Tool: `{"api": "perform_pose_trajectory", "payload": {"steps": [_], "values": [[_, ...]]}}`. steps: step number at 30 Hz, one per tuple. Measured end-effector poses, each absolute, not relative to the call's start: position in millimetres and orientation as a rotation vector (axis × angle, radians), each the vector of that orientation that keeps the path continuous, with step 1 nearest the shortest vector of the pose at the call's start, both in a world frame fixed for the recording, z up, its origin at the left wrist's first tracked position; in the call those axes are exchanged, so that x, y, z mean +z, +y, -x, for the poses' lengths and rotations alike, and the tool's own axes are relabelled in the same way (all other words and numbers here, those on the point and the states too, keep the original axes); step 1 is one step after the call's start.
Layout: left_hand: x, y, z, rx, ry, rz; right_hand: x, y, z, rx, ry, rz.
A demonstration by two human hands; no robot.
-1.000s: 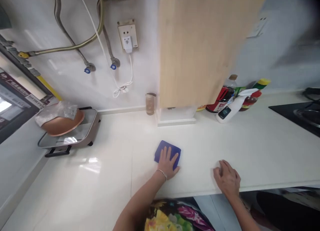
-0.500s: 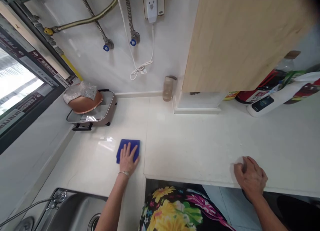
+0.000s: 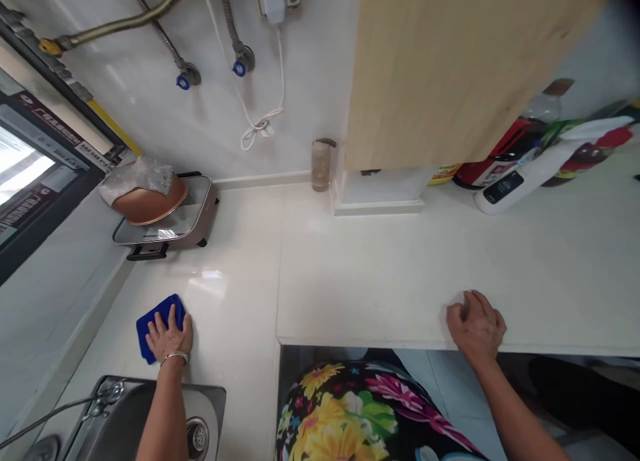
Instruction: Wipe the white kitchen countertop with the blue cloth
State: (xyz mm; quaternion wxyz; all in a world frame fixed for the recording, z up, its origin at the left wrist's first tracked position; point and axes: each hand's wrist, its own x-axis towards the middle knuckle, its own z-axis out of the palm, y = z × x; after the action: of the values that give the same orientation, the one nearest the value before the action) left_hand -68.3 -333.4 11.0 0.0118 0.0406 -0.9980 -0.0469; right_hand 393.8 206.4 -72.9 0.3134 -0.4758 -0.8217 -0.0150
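Your left hand (image 3: 170,334) is flat on the small blue folded cloth (image 3: 149,322), palm down and fingers spread over it, with a thin silver bracelet (image 3: 174,358) on that wrist. The cloth sits on the glossy white countertop (image 3: 375,261) at the near left. It's just past the far rim of the stainless steel sink (image 3: 125,421), and the left wall isn't far off.

Your right hand (image 3: 475,322) is way over on the right, well apart from the cloth. It rests on the near edge of the counter, knuckles up and fingers curled in loosely. I honestly can't tell if anything is tucked under it.

Further back on the left, near the wall, there's a brownish rectangular electric grill pan (image 3: 173,226). A round copper-coloured pan (image 3: 150,206) is tilted on top of it, and a crinkly silver wrapped bundle (image 3: 135,176) lies on that.

In the middle at the far wall, a small cloudy glass jar (image 3: 320,164) stands just left of the pale wooden cabinet (image 3: 450,68). A white spray bottle with a dark label (image 3: 520,180) lies on its side at the far right, with red and dark bottles bunched behind it.

On the wall up top, two hose valves with blue caps (image 3: 239,68) sit just left of a dangling white cord (image 3: 257,124).
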Motion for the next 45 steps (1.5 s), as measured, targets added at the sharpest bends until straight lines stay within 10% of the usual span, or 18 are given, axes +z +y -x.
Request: {"api": "perform_pose_trajectory", "payload": {"steps": [31,45], "values": [[-14.9,39.6,-266.7,-0.36,-2.544,1.761,-43.8,196.2,-384.4,0.062,-2.175,1.317],[-5.9,-9.4,-196.3,-0.237,-2.666,1.696,-53.3,199.3,-392.6,0.144,-2.155,1.246]]}}
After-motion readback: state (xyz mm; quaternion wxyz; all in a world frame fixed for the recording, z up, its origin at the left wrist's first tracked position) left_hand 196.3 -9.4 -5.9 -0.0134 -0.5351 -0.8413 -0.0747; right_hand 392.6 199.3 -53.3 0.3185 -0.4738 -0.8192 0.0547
